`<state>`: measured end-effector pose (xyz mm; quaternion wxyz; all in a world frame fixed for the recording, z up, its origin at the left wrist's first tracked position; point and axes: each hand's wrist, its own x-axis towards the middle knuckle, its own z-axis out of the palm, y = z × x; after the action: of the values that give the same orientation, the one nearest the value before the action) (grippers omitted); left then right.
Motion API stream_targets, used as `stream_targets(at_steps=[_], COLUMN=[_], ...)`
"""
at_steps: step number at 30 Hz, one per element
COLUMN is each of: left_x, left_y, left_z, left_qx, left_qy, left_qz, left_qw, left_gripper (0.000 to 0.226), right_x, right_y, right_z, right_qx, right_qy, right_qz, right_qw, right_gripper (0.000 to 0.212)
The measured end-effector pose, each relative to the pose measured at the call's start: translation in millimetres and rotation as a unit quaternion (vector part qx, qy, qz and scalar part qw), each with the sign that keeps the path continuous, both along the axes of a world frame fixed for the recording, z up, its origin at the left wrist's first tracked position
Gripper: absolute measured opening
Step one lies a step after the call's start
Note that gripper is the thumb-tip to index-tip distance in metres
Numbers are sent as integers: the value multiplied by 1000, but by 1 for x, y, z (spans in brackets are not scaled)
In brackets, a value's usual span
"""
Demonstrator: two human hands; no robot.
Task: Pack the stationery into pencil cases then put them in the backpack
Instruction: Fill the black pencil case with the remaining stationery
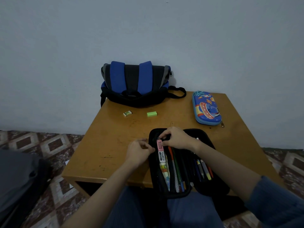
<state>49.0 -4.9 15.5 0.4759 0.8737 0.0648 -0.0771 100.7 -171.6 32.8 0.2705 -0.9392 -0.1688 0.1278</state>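
1. Black pencil case [174,194] lies open at the tabletop's [102,145] near edge. A pink eraser [159,144] sits at the top of its left half.
2. Right hand [176,139] reaches in from the right, fingers pinching the eraser's far end.
3. Left hand [139,151] is curled against the case's left rim; can't tell if it grips.
4. Step looks like filling the case. Next move probably needs a forward reach for the green eraser [152,114] and white eraser [127,113] by the backpack [136,84].

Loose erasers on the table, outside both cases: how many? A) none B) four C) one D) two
D: a white-green eraser and a green eraser lie apart on the table, in front of the backpack.
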Motion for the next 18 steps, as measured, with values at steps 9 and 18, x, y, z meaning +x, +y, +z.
stream_targets(at_steps=[9,18], left_x=[0,-1], left_y=[2,3], left_z=[-3,-5], left_qx=[1,-5], left_qy=[-1,-3], left_qz=[-5,-21], left_qw=[1000,1000], left_gripper=[11,9], right_x=[-3,-4], right_y=[2,2], right_z=[-2,-5], right_qx=[-36,-23], right_qy=[-10,-29], right_qz=[2,-21], right_qw=[999,999], right_gripper=[28,25])
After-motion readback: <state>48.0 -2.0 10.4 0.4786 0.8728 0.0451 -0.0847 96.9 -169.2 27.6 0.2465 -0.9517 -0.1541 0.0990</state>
